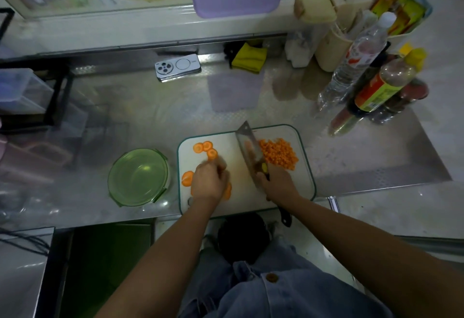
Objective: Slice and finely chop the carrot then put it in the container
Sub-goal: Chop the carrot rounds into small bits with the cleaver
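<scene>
Nearest me, my right hand [277,182] has its fingers wrapped round the handle of the cleaver [248,147], whose blade runs away from me and leans a little left. My left hand [209,182] curls blurred fingers onto round carrot slices [203,147] on the white cutting board [242,197]. Diced carrot [278,153] is heaped right of the blade. A green container [138,177] sits left of the board on the steel table [150,106]; bottles [384,86] stand far right.

Glossy metal counter [150,106], matt white, likely plastic board [241,192], translucent green container [138,177], shiny steel cleaver [248,146]
</scene>
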`<state>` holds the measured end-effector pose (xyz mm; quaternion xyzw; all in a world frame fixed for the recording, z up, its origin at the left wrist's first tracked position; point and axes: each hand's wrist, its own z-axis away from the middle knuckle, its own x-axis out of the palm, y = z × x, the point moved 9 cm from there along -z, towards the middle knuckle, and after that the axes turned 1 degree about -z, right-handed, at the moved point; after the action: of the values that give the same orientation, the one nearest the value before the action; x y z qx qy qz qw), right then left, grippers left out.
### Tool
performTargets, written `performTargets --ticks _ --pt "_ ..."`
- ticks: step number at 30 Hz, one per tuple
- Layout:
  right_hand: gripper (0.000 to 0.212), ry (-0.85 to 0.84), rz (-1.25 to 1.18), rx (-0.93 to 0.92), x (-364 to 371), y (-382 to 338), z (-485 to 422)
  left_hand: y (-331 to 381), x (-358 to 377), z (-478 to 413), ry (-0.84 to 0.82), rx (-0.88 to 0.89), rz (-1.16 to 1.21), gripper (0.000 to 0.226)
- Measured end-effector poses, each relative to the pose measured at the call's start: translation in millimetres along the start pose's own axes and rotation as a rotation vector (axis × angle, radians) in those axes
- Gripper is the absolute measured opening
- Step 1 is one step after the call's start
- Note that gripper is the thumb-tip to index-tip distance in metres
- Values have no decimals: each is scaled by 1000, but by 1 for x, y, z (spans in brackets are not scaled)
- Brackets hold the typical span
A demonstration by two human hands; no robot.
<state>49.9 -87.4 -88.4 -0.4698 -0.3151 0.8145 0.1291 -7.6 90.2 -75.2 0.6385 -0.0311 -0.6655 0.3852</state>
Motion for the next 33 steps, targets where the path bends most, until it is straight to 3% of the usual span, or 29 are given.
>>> performTargets --ticks 3,8,14,18,23,26,29,33 --pt "25 59 -3 43 -19 18 -2 2 1 1 -8 -44 -16 19" --pt "30 61 33 -92 -31 -2 -4 18 4 4 -22 -111 75 18" --pt "15 157 223 -247 -31 -29 3 48 21 3 -162 -304 776 40" --pt "11 116 265 -362 -25 -38 8 51 15 -7 -123 -358 710 43" --pt "51 89 51 -395 -36 -35 9 38 6 -12 -67 -399 617 33" --pt "54 84 -95 -292 -39 -18 -1 37 10 -9 -85 -464 717 32" --pt "43 17 -222 -330 -31 -18 -4 36 11 -9 -70 -472 734 30" --pt "52 -161 10 -374 -4 -16 -3 35 13 -9 -85 -480 718 34"
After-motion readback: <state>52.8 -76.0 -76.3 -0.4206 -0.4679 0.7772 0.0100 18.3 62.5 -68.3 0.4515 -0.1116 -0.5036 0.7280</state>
